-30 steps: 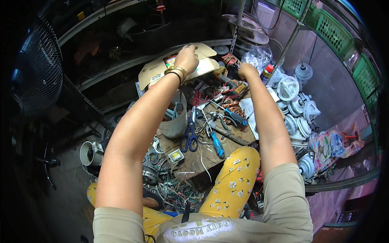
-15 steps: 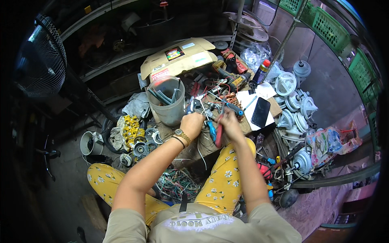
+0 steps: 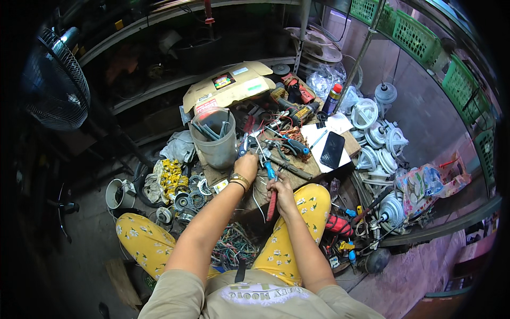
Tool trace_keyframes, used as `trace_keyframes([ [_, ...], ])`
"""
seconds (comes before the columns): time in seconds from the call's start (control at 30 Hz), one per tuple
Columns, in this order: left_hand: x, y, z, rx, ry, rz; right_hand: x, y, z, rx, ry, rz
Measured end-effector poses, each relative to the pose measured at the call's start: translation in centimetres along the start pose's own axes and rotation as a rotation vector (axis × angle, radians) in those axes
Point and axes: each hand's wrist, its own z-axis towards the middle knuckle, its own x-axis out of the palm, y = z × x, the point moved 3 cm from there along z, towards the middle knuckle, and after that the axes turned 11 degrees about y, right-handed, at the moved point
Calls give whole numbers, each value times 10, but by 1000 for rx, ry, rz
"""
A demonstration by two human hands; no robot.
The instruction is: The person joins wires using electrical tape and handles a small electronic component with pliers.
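Low over the near edge of the wooden work board, my right hand [image 3: 284, 195] is closed round red-handled pliers [image 3: 272, 205]; the grip points down toward my knees and the jaws cannot be made out. My left hand [image 3: 247, 166], with a watch at the wrist, is closed beside the grey bucket [image 3: 215, 143]. What its fingers hold is hidden. Just past them lie a dark blue handle [image 3: 243, 148] and a bright blue tool handle [image 3: 270, 170]. A thin white wire [image 3: 258, 206] hangs over the board's edge below my hands.
A phone [image 3: 332, 150] lies on white paper at the right, near a spray can [image 3: 333, 98] and drills [image 3: 304, 112]. White plastic reels [image 3: 366, 114] crowd the far right. Cardboard [image 3: 234, 85] lies behind the bucket. Tangled wires [image 3: 236, 244] lie between my legs.
My right hand has come down and nearer to me with the red-handled pliers. My left hand has moved slightly down and left. The whole view has shifted a little.
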Motion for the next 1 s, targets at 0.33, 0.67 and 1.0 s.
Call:
trace_keyframes([
  [0.33,-76,3,-71,-19,89,-1594,38,10,-17,-37,33,-279],
  [0.67,-142,-23,-192,133,98,-2372,129,76,-87,-236,321,-242],
  [1.0,-161,-26,-224,243,188,-2539,161,74,-111,-274,354,-158],
])
